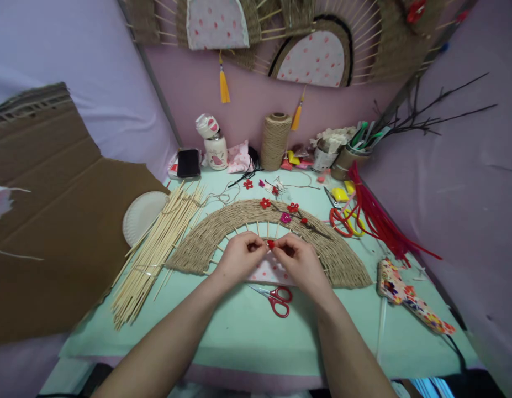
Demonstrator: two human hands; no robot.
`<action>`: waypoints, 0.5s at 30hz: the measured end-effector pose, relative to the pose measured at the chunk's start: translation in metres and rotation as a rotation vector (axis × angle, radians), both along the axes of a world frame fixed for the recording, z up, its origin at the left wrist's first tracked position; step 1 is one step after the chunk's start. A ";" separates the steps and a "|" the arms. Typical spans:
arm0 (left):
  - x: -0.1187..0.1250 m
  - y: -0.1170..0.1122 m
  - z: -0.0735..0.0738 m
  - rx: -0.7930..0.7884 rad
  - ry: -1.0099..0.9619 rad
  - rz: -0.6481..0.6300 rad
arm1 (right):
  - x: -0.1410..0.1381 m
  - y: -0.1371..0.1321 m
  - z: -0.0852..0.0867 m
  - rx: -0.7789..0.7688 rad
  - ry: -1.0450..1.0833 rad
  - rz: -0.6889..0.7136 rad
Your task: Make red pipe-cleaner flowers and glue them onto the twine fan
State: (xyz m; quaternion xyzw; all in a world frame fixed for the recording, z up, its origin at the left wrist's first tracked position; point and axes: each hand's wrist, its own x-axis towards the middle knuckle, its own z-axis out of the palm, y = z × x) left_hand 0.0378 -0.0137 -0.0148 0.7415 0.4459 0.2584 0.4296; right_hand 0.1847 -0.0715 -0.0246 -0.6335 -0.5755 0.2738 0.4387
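Observation:
Over the middle of a woven twine fan (198, 243), both hands meet at a small red piece, which looks like fuzzy pipe cleaner (271, 244). My left hand (244, 254) pinches it from the left, and my right hand (296, 257) pinches it from the right. The fan lies flat, with sticks as ribs and a pink-spotted fabric centre (266, 272) partly covered by my hands. On its upper right are a dark twig (320, 229), red flowers (293, 208) and a magenta flower (285, 218). Red-handled scissors (279, 301) lie just below the fan.
A bundle of thin sticks (152, 257) and a white plate (142, 218) lie left, beside large cardboard (65, 232). At right are red pipe cleaners (374, 226), more scissors (341, 221) and a flower-patterned glue gun (408, 296). A twine spool (275, 142) stands at the back.

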 end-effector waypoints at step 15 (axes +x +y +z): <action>-0.002 -0.001 0.002 0.010 -0.166 -0.032 | 0.003 -0.003 0.007 -0.284 0.449 0.053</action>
